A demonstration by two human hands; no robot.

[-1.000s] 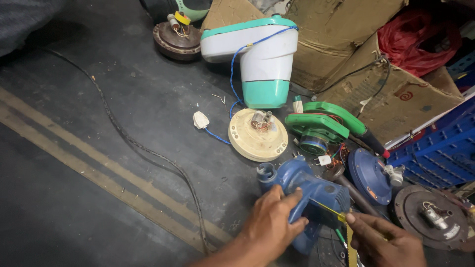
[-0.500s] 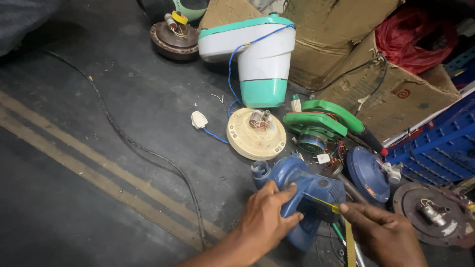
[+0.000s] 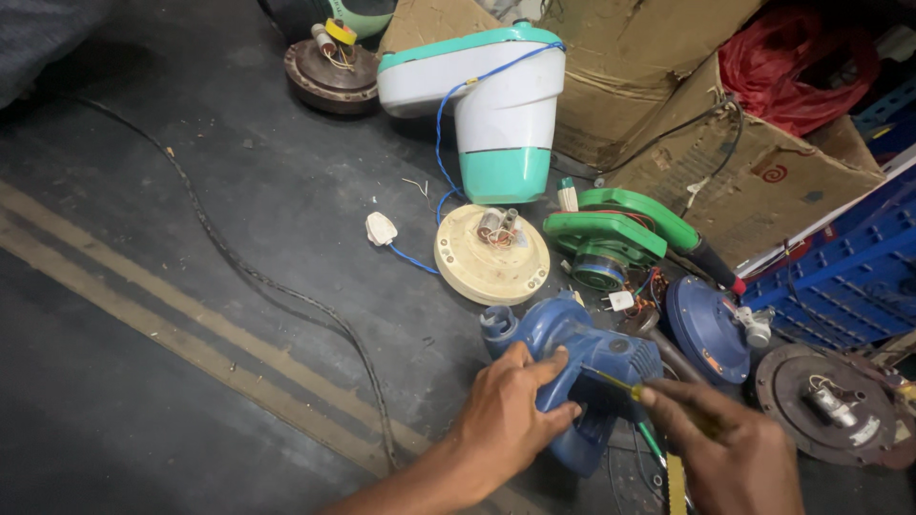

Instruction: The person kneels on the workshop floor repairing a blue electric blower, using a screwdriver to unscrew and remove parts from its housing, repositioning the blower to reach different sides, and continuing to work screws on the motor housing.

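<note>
The left hand (image 3: pixel 510 420) lies over a blue blower housing (image 3: pixel 572 367) on the dark floor (image 3: pixel 191 286), fingers curled around its body and pressing it down. The right hand (image 3: pixel 730 453) is closed around a screwdriver (image 3: pixel 611 381), pinching its handle, with the yellow-tipped shaft pointing left onto the housing just beside the left fingertips. A cream round motor cover (image 3: pixel 491 255) sits just behind the housing, and a green blower (image 3: pixel 620 234) lies to its right.
</note>
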